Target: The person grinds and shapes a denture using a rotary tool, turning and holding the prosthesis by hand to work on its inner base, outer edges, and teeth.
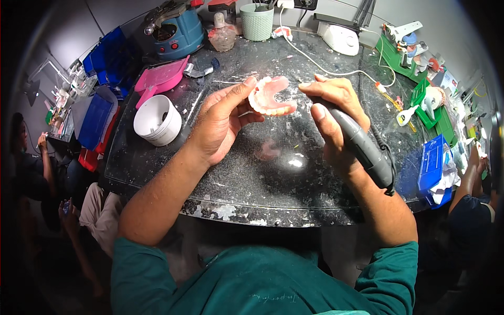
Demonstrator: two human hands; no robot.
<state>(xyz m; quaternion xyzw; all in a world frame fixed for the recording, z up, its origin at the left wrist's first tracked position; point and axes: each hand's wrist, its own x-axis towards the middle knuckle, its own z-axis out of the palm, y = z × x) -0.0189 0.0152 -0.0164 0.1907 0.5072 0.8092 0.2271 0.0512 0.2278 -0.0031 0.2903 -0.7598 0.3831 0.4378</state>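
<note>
A pink denture (261, 100) with a row of pale teeth is held up above the bench between the thumb and fingers of my left hand (224, 116). Its horseshoe opening faces right, toward my other hand. My right hand (340, 107) grips a dark grey rotary handpiece (362, 143) like a pen, its thin bur tip (300, 81) pointing left. A short gap separates the tip from the denture. From the handpiece's rear end a coiled black cord (387, 157) runs back along the right side.
A white tub (157, 122) stands left of my left forearm, near a pink dustpan (161, 79). Along the back are a blue machine (180, 32), a glass bottle (222, 35), a pale green basket (256, 22) and a white control box (339, 38). Blue bins (434, 167) flank the dusty black bench (236, 181); people sit on both sides.
</note>
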